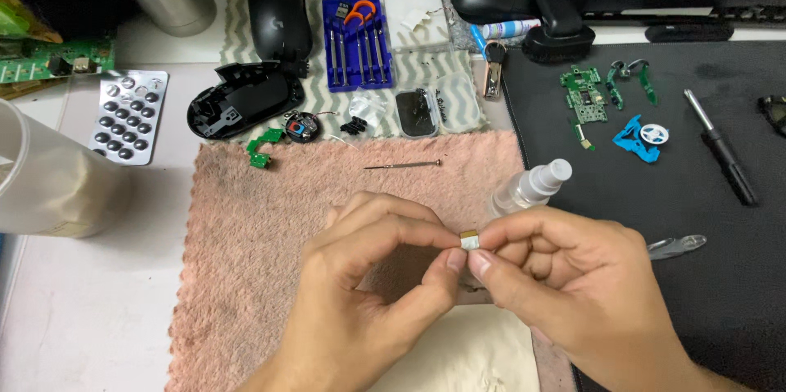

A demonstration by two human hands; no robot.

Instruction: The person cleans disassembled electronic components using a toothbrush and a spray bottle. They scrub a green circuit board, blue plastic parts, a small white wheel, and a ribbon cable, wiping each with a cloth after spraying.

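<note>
My left hand [368, 277] and my right hand [565, 277] meet over a pink towel [246, 236]. Both pinch one tiny pale square part [469, 239] between thumbs and forefingers. A thin metal pick [403, 165] lies on the towel just beyond my hands. A small clear spray bottle [530, 187] lies on its side right behind my right hand.
An opened black mouse shell [241, 99], a black mouse top [278, 15], a blue screwdriver set [357, 44] and green circuit boards [584, 96] lie at the back. A black mat [704, 220] covers the right, with a screwdriver [720, 146] and tweezers [675, 246]. A pale tub [41, 179] stands left.
</note>
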